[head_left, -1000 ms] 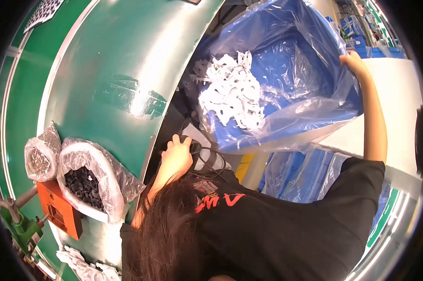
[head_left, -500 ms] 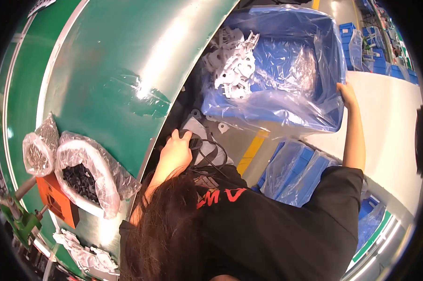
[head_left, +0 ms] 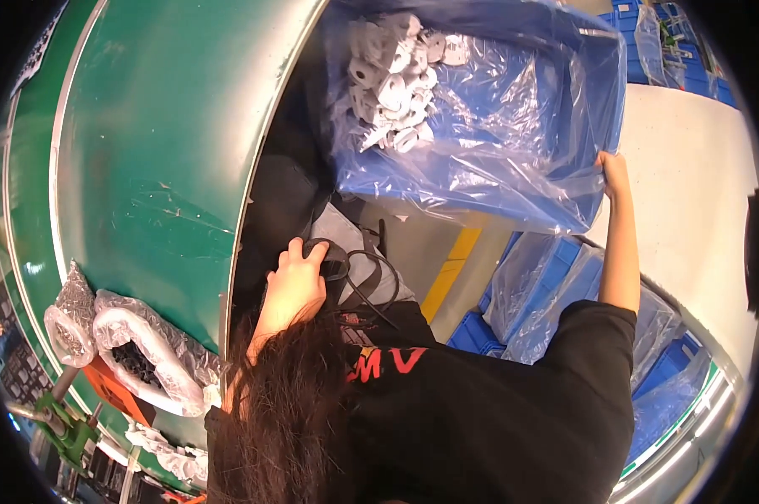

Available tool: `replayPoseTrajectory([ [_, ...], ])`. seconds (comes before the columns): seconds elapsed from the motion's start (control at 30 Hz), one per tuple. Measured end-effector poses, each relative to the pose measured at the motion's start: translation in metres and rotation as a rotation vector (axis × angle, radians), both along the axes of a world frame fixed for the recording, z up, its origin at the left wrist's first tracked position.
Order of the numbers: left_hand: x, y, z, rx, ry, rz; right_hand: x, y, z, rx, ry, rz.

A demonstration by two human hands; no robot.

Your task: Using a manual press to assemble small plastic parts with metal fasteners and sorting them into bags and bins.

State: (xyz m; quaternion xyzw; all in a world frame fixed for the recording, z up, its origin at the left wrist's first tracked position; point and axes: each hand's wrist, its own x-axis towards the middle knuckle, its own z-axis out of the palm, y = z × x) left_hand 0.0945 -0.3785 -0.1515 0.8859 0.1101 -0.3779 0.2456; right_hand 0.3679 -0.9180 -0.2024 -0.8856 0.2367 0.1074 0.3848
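Observation:
My right hand (head_left: 613, 174) is closed on the right rim of a large blue bin (head_left: 610, 101), lined with clear plastic film. White moulded parts (head_left: 392, 88) lie heaped in the bin's left side. My left hand (head_left: 294, 281) is lower down, beside the bench edge. Its fingers curl over a rounded black object (head_left: 333, 262) with black cords looping from it; what kind of object it is I cannot make out. Behind that lies a grey cloth-like piece (head_left: 346, 228).
The green-topped bench (head_left: 161, 168) runs along the left, with a bag of black parts (head_left: 148, 357), a smaller bag (head_left: 70, 328) and white parts (head_left: 173, 454) on it. Blue bins with film (head_left: 547, 294) stand at lower right, near a white surface (head_left: 690, 160). Yellow tape (head_left: 451, 273) marks the floor.
The blue bin and bench appear further left and the bin higher in view. White parts in the bin have shifted. Both hands keep their places on the rim and the black object.

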Motion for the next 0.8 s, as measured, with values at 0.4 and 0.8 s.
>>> replayPoseTrajectory([
  [0.4,0.004,0.017,-0.002,-0.169,-0.158,0.011,0.035,-0.012,-0.048,-0.376,-0.212,-0.020],
  [0.8,-0.083,0.067,-0.022,-0.460,-0.263,0.624,-0.171,0.280,-0.001,0.398,0.344,0.849],
])
